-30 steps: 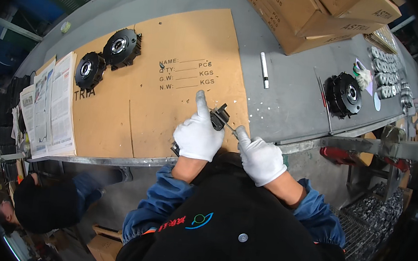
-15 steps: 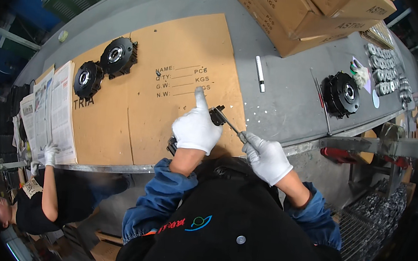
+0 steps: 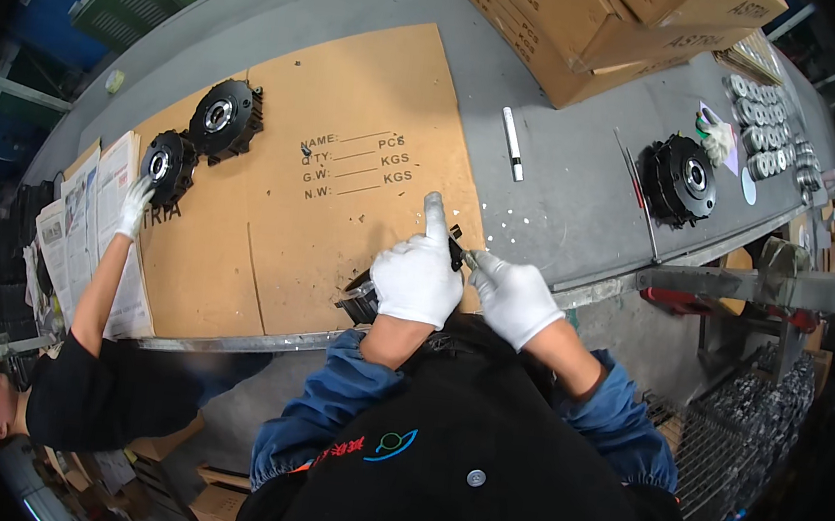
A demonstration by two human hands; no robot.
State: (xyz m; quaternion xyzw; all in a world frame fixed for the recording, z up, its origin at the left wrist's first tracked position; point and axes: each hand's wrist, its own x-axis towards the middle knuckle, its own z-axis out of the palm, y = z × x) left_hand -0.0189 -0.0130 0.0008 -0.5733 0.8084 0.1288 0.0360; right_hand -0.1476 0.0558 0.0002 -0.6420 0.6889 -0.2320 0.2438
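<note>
My white-gloved left hand (image 3: 416,278) is closed over a round black part (image 3: 361,301) at the near edge of the cardboard sheet. Its index finger points away from me, and the hand hides most of the part. My right hand (image 3: 512,302), gloved too, grips a slim metal hand tool (image 3: 469,258). That tool's tip meets the black end of the part (image 3: 455,244) just right of my left hand; what exactly it touches is hidden.
Two black round housings (image 3: 227,120) rest on the cardboard (image 3: 339,243); a co-worker's gloved hand (image 3: 135,205) reaches the nearer one. A white marker (image 3: 512,145), another housing (image 3: 681,180), cartons (image 3: 598,57), metal rings (image 3: 767,128) and newspapers (image 3: 89,229) lie around.
My left hand has moved right and slightly nearer with the part, closing up to my right hand. Less of the tool shows. The co-worker's hand has reached forward to a housing.
</note>
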